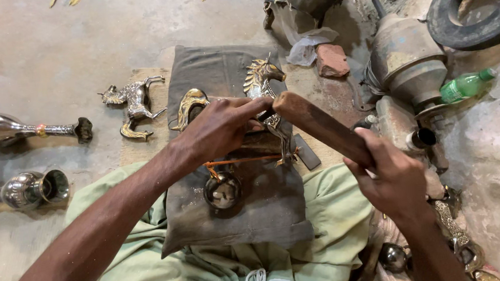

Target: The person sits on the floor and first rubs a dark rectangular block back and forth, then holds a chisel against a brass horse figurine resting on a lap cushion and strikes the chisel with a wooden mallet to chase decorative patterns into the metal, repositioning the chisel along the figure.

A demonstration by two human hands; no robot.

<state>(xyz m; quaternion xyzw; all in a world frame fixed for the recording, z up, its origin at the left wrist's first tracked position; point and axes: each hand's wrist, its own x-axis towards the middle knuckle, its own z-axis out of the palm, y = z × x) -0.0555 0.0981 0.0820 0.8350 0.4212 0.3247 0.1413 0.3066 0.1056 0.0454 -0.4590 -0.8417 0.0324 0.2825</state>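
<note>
Far left, silver vases lie on the floor, with a small metal horse near the pad's left edge. Left hand clamps the brass horse figure against the grey pad at centre. Right hand is closed around a wooden mallet, its head touching the figure; a green bottle lies far right.

head cam | worn on person's head | faces steeply down | close over lap and floor | single view

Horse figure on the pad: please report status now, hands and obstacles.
Left hand steadies horse figure on grey pad. Right hand holds wooden mallet, head at the figure. Second horse lies apart, left.
</note>
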